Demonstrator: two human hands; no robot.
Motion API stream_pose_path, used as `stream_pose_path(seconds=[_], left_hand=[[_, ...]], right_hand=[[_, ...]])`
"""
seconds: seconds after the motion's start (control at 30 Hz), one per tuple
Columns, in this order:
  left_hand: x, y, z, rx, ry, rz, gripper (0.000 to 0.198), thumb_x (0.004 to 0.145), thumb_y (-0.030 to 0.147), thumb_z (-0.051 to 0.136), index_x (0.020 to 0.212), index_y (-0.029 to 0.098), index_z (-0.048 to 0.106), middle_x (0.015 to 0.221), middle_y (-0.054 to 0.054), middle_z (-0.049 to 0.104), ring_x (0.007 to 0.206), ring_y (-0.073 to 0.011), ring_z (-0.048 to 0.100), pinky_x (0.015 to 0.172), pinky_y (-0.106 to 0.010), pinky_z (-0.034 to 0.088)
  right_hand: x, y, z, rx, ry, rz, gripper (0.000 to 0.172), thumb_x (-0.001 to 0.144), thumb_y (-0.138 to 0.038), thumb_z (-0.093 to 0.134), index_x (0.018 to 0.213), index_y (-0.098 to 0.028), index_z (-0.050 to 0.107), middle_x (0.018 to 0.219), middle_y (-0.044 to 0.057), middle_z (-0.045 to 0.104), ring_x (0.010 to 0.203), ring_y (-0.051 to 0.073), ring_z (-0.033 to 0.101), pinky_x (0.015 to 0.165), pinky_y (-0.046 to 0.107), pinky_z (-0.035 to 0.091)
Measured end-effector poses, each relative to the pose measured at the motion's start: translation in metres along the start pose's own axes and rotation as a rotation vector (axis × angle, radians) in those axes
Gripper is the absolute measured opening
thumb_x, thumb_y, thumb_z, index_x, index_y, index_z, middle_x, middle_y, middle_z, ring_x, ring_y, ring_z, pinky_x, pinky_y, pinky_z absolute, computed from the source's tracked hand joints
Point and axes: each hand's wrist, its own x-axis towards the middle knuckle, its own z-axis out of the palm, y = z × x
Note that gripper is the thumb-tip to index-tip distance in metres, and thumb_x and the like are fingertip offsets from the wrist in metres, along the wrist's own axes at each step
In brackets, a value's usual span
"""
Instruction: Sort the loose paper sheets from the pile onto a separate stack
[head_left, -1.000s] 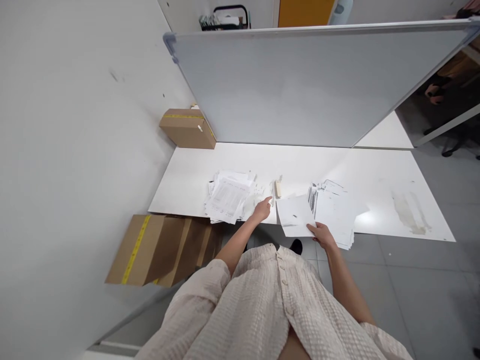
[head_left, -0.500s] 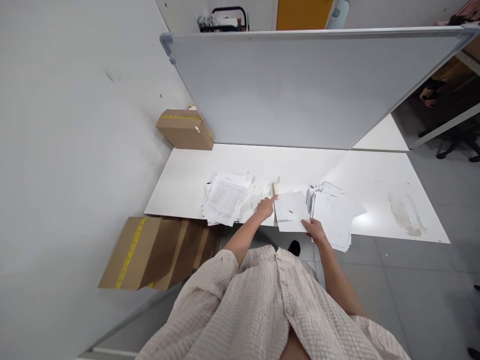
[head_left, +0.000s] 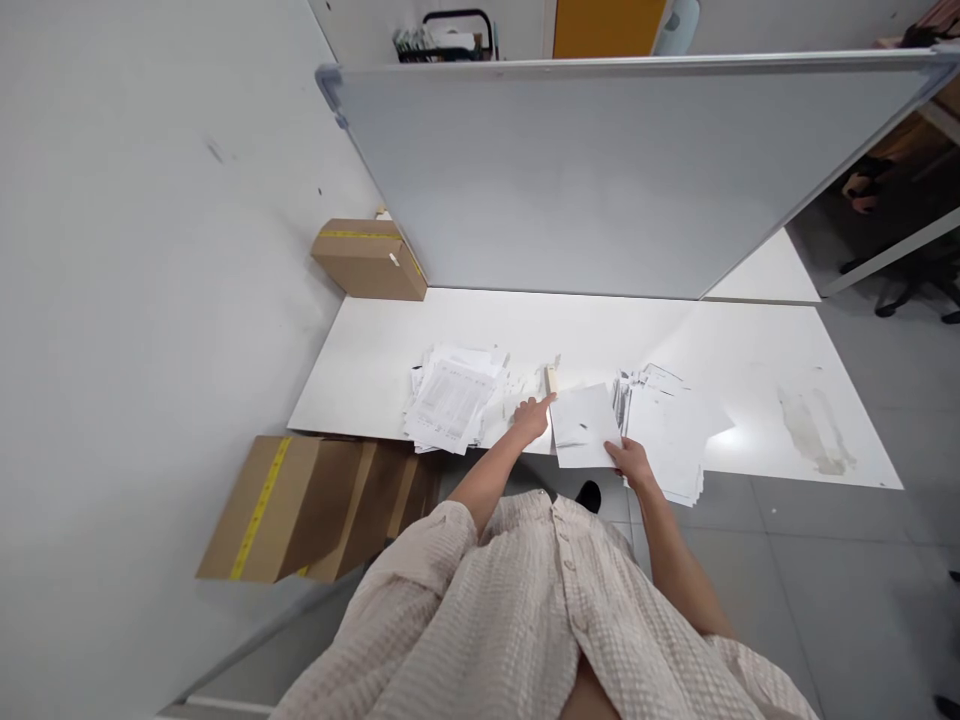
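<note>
My right hand [head_left: 630, 462] grips the near right corner of a white sheet of paper [head_left: 585, 428] lying at the table's front edge. My left hand [head_left: 532, 417] rests by the sheet's left edge, its forefinger stretched toward a small beige object [head_left: 552, 379], maybe a stapler. A messy pile of printed papers [head_left: 452, 398] lies to the left of my left hand. Another stack of papers [head_left: 671, 428] lies to the right of the held sheet, partly over the table edge.
The white table [head_left: 757, 350] has a smudge at its right end [head_left: 814, 430]. A large whiteboard [head_left: 600, 170] leans at the back. One cardboard box [head_left: 370, 259] sits at the back left corner, and more boxes [head_left: 315, 505] stand on the floor at the left.
My right hand has drawn the single sheet leftward toward the table's middle, off the right stack. My left hand has shifted slightly right to the beige object.
</note>
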Motion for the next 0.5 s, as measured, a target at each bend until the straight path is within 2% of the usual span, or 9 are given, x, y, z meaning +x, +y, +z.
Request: stream_pose_path(seconds=[0.13, 0.23, 0.37, 0.43, 0.5], left_hand=[[-0.018, -0.012, -0.010, -0.007, 0.115, 0.148, 0.051, 0.081, 0.018, 0.035, 0.130, 0.028, 0.033, 0.106, -0.011, 0.050, 0.104, -0.0254, 0.043, 0.090, -0.038, 0.030], [-0.040, -0.036, -0.026, 0.030, 0.299, 0.165, 0.046, 0.084, 0.023, 0.031, 0.130, 0.025, 0.035, 0.114, -0.009, 0.047, 0.109, -0.0235, 0.039, 0.096, -0.036, 0.026], [-0.065, -0.081, -0.048, 0.130, 0.570, -0.123, 0.048, 0.083, 0.032, 0.038, 0.129, 0.023, 0.035, 0.125, -0.010, 0.039, 0.118, -0.0276, 0.030, 0.098, -0.041, 0.024], [-0.071, -0.101, -0.054, 0.180, 0.617, -0.265, 0.055, 0.079, 0.039, 0.043, 0.130, 0.022, 0.032, 0.130, -0.012, 0.033, 0.121, -0.0302, 0.025, 0.098, -0.044, 0.022], [-0.072, -0.116, -0.056, 0.205, 0.584, -0.346, 0.064, 0.075, 0.045, 0.047, 0.132, 0.022, 0.028, 0.134, -0.012, 0.028, 0.123, -0.0322, 0.022, 0.098, -0.046, 0.021]], right_hand=[[-0.010, 0.002, -0.024, 0.018, 0.066, -0.077, 0.027, 0.063, -0.038, 0.056, 0.072, -0.013, 0.053, 0.048, -0.003, 0.048, 0.040, 0.009, 0.041, 0.033, 0.019, 0.032], [-0.017, 0.010, -0.055, 0.067, 0.152, -0.119, 0.033, 0.062, -0.044, 0.058, 0.074, -0.013, 0.054, 0.049, -0.003, 0.048, 0.041, 0.009, 0.040, 0.034, 0.020, 0.033], [-0.018, 0.027, -0.098, 0.081, 0.254, -0.104, 0.039, 0.060, -0.048, 0.058, 0.079, -0.014, 0.056, 0.056, 0.000, 0.054, 0.044, 0.011, 0.044, 0.037, 0.022, 0.035], [-0.014, 0.033, -0.114, -0.036, 0.303, -0.040, 0.045, 0.061, -0.051, 0.055, 0.084, -0.013, 0.057, 0.061, 0.004, 0.058, 0.047, 0.014, 0.049, 0.040, 0.025, 0.039], [-0.009, 0.035, -0.126, -0.244, 0.353, 0.041, 0.051, 0.063, -0.053, 0.052, 0.092, -0.011, 0.058, 0.070, 0.010, 0.062, 0.056, 0.019, 0.055, 0.049, 0.030, 0.044]])
